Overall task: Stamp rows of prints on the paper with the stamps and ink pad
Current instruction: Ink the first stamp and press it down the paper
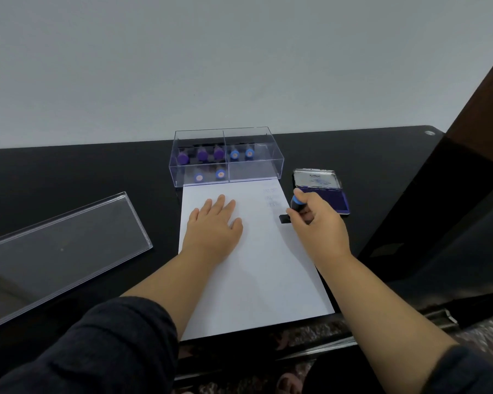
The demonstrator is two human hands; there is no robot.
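White paper (248, 265) lies flat, faint prints top right; blue-topped stamp (295, 204) at its right edge; ink pad (325, 194) open beside.

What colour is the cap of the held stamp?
Blue, on a black body; head view shows the stamp.

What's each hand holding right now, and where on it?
Right hand grips a stamp around its handle. Left hand holds nothing, flat on the paper.

Left hand (215, 223) flat, fingers straight, palm down; right hand (318, 220) curled in a tight grip, wrist raised
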